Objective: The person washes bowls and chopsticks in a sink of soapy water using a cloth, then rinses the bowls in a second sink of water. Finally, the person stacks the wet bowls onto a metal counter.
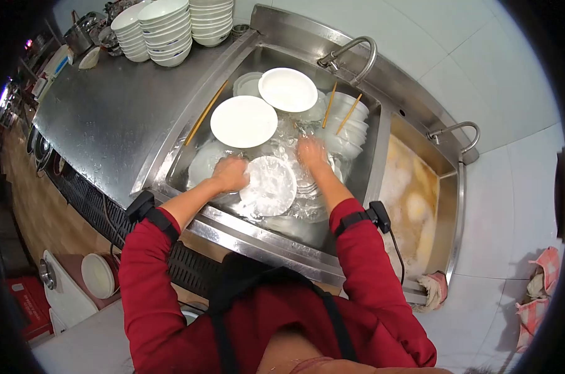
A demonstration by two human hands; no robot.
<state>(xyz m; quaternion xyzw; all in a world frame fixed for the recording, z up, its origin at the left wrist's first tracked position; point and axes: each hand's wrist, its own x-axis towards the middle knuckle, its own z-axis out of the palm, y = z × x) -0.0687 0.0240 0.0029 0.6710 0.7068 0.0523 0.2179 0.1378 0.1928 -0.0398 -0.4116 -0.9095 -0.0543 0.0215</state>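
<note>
In the left basin of the sink [170, 181], my left hand [231, 173] is closed at the left edge of a wet white plate [268, 187], its fingertips partly hidden. My right hand [312, 151] reaches into the splashing water just beyond the plate's upper right, and its fingers are blurred by water. Stacked plates [307, 184] lie under the water below that hand. A white oval plate [244, 121] and a white bowl [288, 90] sit behind my hands. To the right stands a stack of white bowls [348, 124], with chopsticks [350, 114] leaning there.
A faucet [363, 53] arches over the back rim. The right basin [413, 199] holds cloudy, foamy water below another faucet [463, 128]. Tall bowl stacks [164, 31] stand on the steel counter [120, 106] at left. One chopstick [206, 113] lies along the basin's left rim.
</note>
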